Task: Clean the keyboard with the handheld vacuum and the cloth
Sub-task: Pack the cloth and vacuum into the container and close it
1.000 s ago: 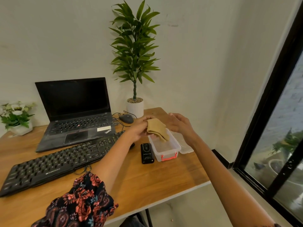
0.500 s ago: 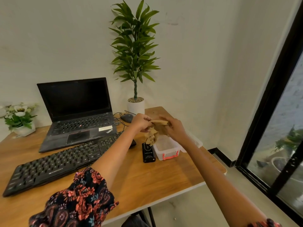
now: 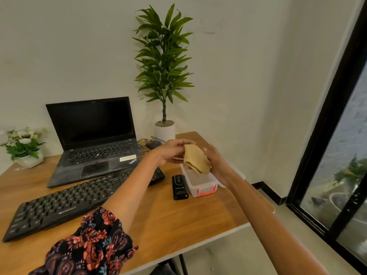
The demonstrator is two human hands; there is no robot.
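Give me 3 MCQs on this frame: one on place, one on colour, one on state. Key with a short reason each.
1. Where does the handheld vacuum lie?
A. on the laptop
B. on the desk, between the keyboard and the clear box
C. inside the clear box

2. What colour are the clear box's latches?
A. blue
B. green
C. orange-red

3. What state is the cloth in?
A. held folded between both hands, above the box
B. spread flat on the keyboard
C. lying alone on the desk

Key:
1 B: the vacuum sits flat on the desk, with the keyboard on one side and the clear box on the other.
2 C: the front latch shows orange-red.
3 A: the left hand and right hand both grip it in the air.
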